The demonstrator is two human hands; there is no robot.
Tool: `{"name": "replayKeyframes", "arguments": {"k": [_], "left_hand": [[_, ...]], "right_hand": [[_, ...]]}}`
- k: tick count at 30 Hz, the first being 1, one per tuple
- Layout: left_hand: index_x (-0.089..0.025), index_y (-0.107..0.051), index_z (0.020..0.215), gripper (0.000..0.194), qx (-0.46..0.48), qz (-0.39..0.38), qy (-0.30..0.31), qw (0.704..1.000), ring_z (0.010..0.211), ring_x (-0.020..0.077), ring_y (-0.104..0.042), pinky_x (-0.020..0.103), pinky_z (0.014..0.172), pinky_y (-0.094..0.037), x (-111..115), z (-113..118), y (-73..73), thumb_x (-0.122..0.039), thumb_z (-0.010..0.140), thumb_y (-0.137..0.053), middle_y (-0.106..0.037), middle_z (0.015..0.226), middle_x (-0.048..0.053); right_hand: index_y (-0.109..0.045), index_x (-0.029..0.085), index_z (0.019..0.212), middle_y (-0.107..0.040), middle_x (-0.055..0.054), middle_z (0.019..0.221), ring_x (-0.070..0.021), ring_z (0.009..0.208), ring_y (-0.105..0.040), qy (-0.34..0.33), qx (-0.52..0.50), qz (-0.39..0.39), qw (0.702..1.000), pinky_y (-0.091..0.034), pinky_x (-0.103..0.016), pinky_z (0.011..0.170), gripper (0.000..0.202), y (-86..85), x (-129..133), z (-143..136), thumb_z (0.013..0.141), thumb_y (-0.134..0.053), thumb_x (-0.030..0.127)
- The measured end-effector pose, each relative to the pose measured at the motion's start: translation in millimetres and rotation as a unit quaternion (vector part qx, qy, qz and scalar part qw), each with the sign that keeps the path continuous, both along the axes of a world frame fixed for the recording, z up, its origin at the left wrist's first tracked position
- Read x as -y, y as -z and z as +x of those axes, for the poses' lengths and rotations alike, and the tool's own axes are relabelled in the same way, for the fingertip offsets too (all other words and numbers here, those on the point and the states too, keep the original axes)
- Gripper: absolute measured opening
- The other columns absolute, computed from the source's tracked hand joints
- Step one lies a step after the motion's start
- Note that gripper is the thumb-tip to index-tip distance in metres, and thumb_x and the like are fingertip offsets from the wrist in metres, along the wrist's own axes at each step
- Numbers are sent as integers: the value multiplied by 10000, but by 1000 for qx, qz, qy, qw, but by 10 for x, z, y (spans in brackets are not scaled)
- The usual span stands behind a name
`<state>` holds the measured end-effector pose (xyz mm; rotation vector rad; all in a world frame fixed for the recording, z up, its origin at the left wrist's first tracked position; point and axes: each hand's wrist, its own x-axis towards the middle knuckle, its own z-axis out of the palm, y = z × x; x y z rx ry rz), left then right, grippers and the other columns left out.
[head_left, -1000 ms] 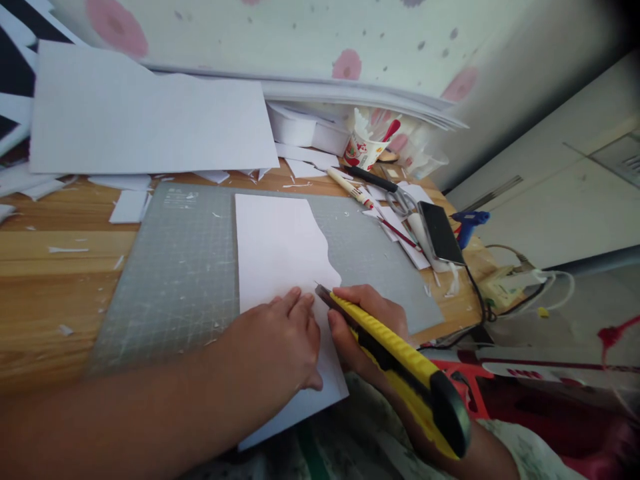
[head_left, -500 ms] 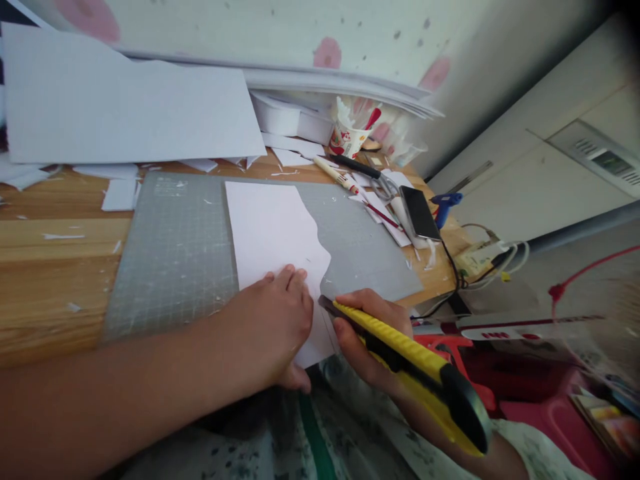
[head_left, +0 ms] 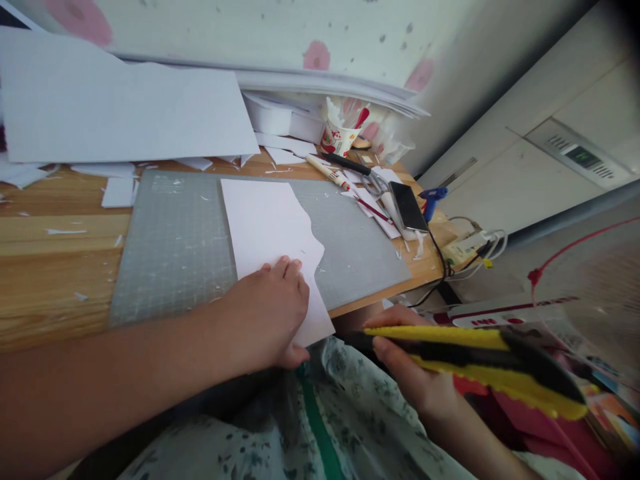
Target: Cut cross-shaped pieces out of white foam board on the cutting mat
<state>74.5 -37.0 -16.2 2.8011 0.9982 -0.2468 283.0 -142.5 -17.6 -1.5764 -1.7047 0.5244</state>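
My left hand [head_left: 273, 307], thumb out, is resting flattish on the white board [head_left: 265, 220] atop the cutting mat [head_left: 170, 253]; my right hand [head_left: 407, 363] is gripping the yellow cutter [head_left: 465, 350]. Board's looking light, stiffish, dentable; I'm favouring its straight edge.

The white sheet [head_left: 267, 220] lies on the gray mat [head_left: 175, 250], right side wavy; the yellow-and-black cutter [head_left: 470, 357] slants near its bottom corner.
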Motion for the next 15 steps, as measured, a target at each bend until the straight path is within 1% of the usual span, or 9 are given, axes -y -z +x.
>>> {"name": "replayKeyframes", "arguments": {"k": [2, 3, 4, 6, 8, 10, 11, 13, 15], "left_hand": [[120, -480, 1389, 1065, -10, 13, -3, 1000, 1366, 556, -402, 619, 1069, -422, 44, 0, 26, -541, 622, -813, -375, 1483, 428], [106, -476, 1400, 1056, -15, 25, -1, 1000, 1361, 563, -405, 628, 1056, -433, 75, 0, 43, -528, 626, -814, -369, 1490, 424], [92, -491, 1396, 1005, -17, 40, 5, 999, 1344, 563, -428, 628, 1036, -454, 112, -1, 60, -491, 642, -811, -385, 1483, 418], [68, -565, 1337, 790, -11, 85, 26, 996, 1270, 533, -530, 593, 967, -525, 198, -10, 81, -357, 705, -775, -480, 1418, 403], [43, -648, 1231, 537, 24, 146, 56, 987, 1155, 470, -643, 525, 870, -596, 283, -36, 61, -205, 757, -696, -606, 1296, 370], [-10, -711, 1114, 353, 76, 194, 91, 974, 1050, 404, -710, 470, 802, -630, 353, -79, -16, -108, 793, -602, -695, 1180, 312], [-40, -731, 1062, 309, 102, 209, 110, 966, 1003, 372, -732, 447, 776, -640, 379, -104, -73, -76, 816, -548, -727, 1127, 276], [-98, -749, 1004, 353, 139, 219, 141, 956, 928, 316, -757, 411, 741, -652, 412, -151, -201, -28, 857, -436, -766, 1043, 200], [-135, -756, 977, 440, 171, 225, 150, 947, 867, 281, -765, 388, 705, -657, 427, -182, -314, -12, 896, -341, -782, 982, 146]], "right_hand": [[-689, 291, 1029, -711, -6, 849, -176, 698, -668, 40, -45, 2, 998, -537, -279, 627, 132, 106, 31, 67, 918, -624, 325], [-674, 300, 1111, -720, -14, 877, -180, 700, -679, 49, -64, -1, 997, -553, -291, 638, 190, 170, 29, 80, 934, -619, 343], [-649, 308, 1196, -729, -22, 892, -186, 699, -690, 49, -76, -2, 996, -568, -302, 647, 263, 237, 19, 82, 940, -625, 362], [-600, 321, 1315, -743, -26, 880, -196, 695, -710, 27, -77, 8, 997, -583, -308, 652, 403, 359, -21, 61, 924, -663, 392], [-595, 337, 1338, -752, -19, 872, -197, 713, -725, 0, -60, 28, 998, -585, -289, 657, 456, 432, -68, 20, 899, -710, 378], [-618, 352, 1307, -749, -11, 906, -185, 753, -724, -22, -48, 64, 997, -582, -267, 680, 444, 437, -102, -33, 882, -739, 308], [-631, 357, 1284, -741, -7, 924, -177, 776, -717, -30, -48, 82, 995, -579, -259, 699, 434, 419, -112, -63, 876, -743, 262], [-653, 360, 1235, -718, 6, 923, -157, 791, -694, -32, -78, 111, 990, -569, -244, 719, 419, 363, -120, -131, 862, -745, 194], [-653, 363, 1209, -700, 24, 894, -138, 762, -673, -14, -153, 97, 983, -556, -227, 693, 407, 316, -123, -203, 858, -742, 179]]}}
